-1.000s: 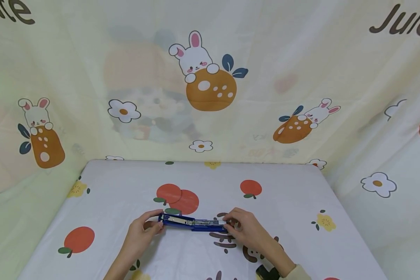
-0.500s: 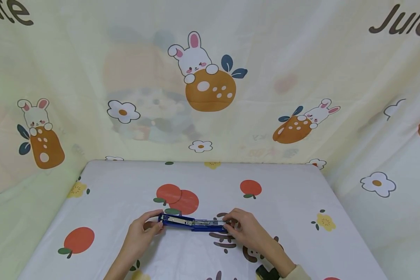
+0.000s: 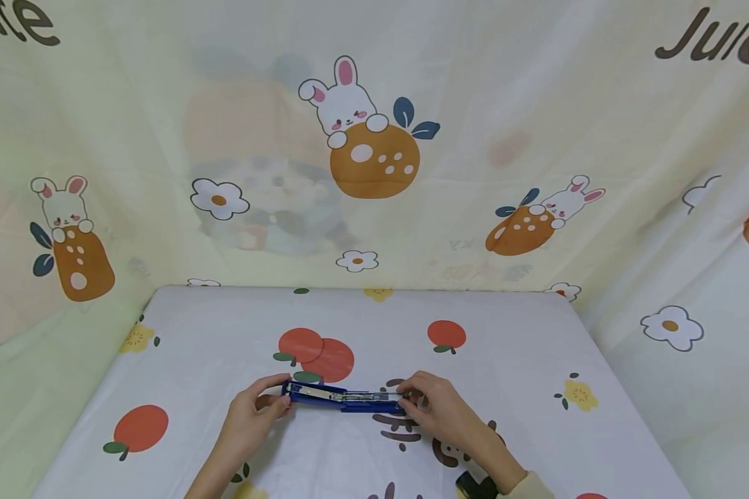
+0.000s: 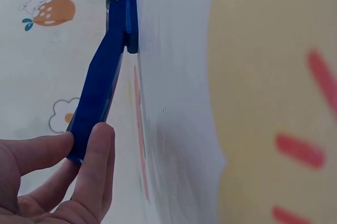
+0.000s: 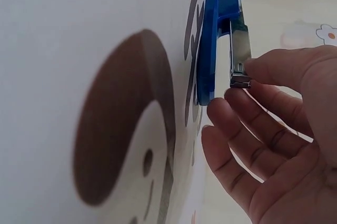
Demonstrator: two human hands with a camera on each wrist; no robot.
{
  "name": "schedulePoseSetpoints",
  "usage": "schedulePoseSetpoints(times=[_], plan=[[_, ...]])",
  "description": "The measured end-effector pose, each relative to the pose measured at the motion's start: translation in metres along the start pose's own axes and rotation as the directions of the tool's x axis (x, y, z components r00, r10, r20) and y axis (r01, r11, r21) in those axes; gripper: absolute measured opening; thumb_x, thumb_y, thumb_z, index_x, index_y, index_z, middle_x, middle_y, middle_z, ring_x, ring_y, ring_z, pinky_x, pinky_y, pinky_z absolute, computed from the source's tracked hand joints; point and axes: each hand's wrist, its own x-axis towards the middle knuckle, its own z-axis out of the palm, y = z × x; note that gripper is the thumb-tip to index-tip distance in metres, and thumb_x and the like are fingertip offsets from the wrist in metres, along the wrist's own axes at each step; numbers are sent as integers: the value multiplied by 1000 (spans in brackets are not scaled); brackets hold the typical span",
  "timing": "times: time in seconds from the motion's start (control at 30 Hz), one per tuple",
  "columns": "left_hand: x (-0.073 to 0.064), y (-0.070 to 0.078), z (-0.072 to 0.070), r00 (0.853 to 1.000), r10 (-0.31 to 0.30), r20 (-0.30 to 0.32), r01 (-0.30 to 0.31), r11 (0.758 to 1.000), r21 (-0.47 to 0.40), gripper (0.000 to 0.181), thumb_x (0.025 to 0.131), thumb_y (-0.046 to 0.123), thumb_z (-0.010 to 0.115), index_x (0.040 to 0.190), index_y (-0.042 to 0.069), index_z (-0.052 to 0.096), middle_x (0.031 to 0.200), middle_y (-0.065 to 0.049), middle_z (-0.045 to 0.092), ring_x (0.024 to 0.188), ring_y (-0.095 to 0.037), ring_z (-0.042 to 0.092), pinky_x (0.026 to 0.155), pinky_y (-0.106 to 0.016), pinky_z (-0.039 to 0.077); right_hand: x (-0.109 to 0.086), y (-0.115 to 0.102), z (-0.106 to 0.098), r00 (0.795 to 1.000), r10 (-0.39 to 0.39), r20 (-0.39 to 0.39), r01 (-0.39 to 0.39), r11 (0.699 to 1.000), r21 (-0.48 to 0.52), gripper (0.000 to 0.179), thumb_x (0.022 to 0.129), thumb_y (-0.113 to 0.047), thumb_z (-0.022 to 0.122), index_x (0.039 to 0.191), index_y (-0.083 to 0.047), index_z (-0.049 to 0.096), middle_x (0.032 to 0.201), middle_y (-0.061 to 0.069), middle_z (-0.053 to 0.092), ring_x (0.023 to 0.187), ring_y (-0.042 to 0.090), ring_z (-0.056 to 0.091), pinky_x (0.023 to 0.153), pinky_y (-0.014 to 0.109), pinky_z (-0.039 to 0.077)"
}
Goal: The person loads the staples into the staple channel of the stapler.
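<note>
A blue stapler, folded wide, lies left to right on the table between both hands. Its lid swings out to the left, and my left hand pinches the lid's end between thumb and fingers. The metal staple magazine stands apart from the blue base, with a gap showing between them. At its front end, the thumb and index finger of my right hand pinch the magazine; the other fingers curve loosely below. Whether staples lie inside the magazine I cannot tell.
A white cloth printed with fruit and flowers covers the table. Behind it hangs a pale curtain with rabbit prints, reaching round both sides. A black object sits at the right wrist by the sleeve.
</note>
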Motion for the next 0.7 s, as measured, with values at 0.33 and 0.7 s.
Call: schedulePoseSetpoints(times=[0.33, 0.7], plan=[[2, 0, 1, 1000, -22, 7, 22, 998, -67, 41, 99, -2, 68, 140, 4, 65, 123, -19, 74, 97, -21, 77, 79, -29, 67, 1, 2, 0, 1000, 10, 14, -11, 1000, 25, 21, 95, -15, 79, 115, -12, 75, 100, -6, 71, 86, 4, 62, 75, 21, 59], [2, -2, 0, 999, -19, 44, 27, 986, -166, 44, 96, -5, 68, 140, 1, 64, 128, -22, 71, 102, -25, 77, 84, -30, 67, -2, 5, 1, 999, 47, 12, -48, 995, 91, 22, 95, -16, 81, 115, -11, 75, 96, -5, 74, 84, 4, 63, 74, 22, 59]])
